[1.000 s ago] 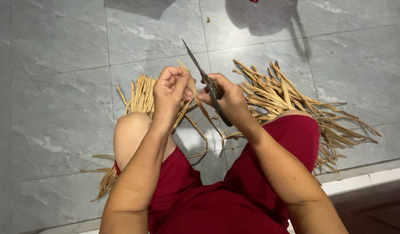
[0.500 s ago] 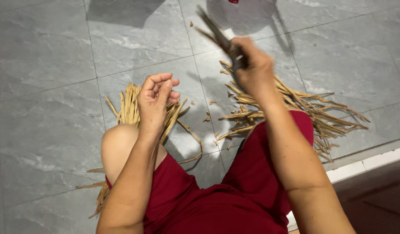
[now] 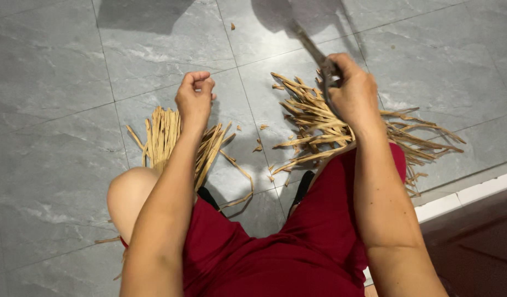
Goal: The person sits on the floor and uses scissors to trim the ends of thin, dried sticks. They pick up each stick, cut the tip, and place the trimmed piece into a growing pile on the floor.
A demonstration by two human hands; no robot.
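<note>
I sit on a grey tiled floor in red shorts (image 3: 297, 242). My right hand (image 3: 352, 91) grips the handle of a dark metal knife (image 3: 313, 48), whose blade points up and to the left and is blurred. This hand hovers over a loose heap of tan dried strips (image 3: 319, 129) on the right. My left hand (image 3: 194, 98) is raised with its fingers curled shut, and I see nothing in it. It hangs above a neater bundle of tan strips (image 3: 164, 132) lying beside my bare left knee (image 3: 130, 192).
Small cut scraps (image 3: 259, 146) lie scattered on the tiles between the two piles. A white ledge (image 3: 462, 199) borders the floor at the lower right, with a dark surface beyond it. Shadows fall across the far tiles.
My hands were together working a strip with the knife. They have separated: the right hand swung the knife up and away to the right, and the left hand stays curled over the left bundle.
</note>
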